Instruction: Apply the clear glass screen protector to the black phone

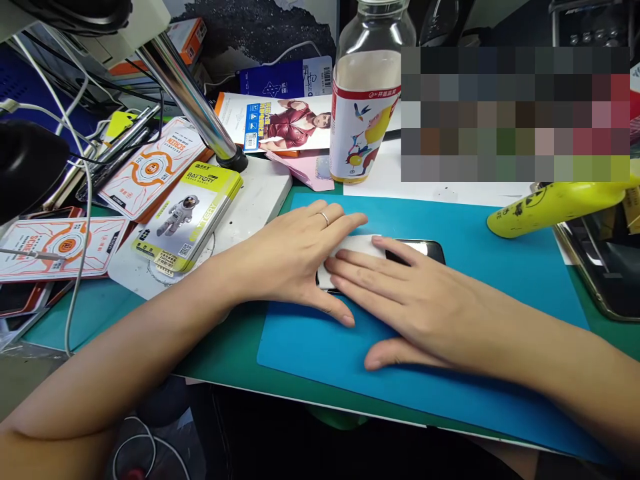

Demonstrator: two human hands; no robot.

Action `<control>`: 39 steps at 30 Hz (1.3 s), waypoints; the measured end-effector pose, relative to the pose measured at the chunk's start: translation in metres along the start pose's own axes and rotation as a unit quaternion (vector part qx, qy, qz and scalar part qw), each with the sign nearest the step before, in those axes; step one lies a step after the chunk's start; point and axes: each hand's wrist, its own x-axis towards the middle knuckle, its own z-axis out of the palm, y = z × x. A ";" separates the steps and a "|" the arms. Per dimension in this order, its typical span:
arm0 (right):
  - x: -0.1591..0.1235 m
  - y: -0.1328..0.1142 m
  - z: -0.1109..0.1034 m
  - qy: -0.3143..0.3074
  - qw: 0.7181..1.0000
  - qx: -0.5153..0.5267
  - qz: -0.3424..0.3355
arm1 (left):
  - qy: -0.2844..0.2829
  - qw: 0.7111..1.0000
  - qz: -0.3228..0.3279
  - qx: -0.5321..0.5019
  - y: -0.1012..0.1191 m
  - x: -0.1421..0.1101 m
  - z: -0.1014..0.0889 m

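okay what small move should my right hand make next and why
Probably slide the thin white sheet toward the right end of the glossy black phone: your right hand has fingers lying flat on the sheet, and that end is uncovered by it.

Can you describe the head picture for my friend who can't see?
A right hand lies on a white sheet over a phone, a left hand beside it, on a blue mat. A bottle stands behind; boxes lie left.

phones (434,253) (616,283): 2, possibly more | blue mat (313,350): 1 | SCREEN packs (153,167) (66,247): 2
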 end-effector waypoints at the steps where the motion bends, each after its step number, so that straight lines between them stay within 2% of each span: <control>1: 0.000 -0.001 0.000 0.003 1.000 0.002 -0.002 | 0.000 1.000 0.000 0.001 0.000 0.000 0.000; 11: 0.000 0.001 -0.007 0.046 0.998 -0.034 -0.004 | -0.022 1.000 0.000 0.012 -0.001 0.000 -0.002; 14: -0.005 0.011 -0.012 0.047 0.998 -0.040 0.013 | -0.040 0.999 -0.009 0.016 0.000 0.001 -0.004; 21: -0.024 0.043 -0.028 0.070 0.997 0.023 0.038 | -0.060 0.998 -0.019 0.020 0.000 0.002 -0.007; 24: -0.025 0.044 -0.032 0.068 0.995 0.045 0.051 | -0.062 0.998 -0.013 0.024 0.000 0.002 -0.007; 27: -0.024 0.042 -0.034 0.064 0.995 0.070 0.026 | -0.063 0.998 -0.012 0.028 0.000 0.002 -0.008; 32: -0.027 0.046 -0.033 0.063 0.996 0.039 0.058 | -0.074 0.997 -0.020 0.033 0.001 0.003 -0.009; 39: -0.027 0.046 -0.026 0.061 0.996 0.041 0.056 | -0.068 0.997 -0.019 0.038 0.001 0.003 -0.008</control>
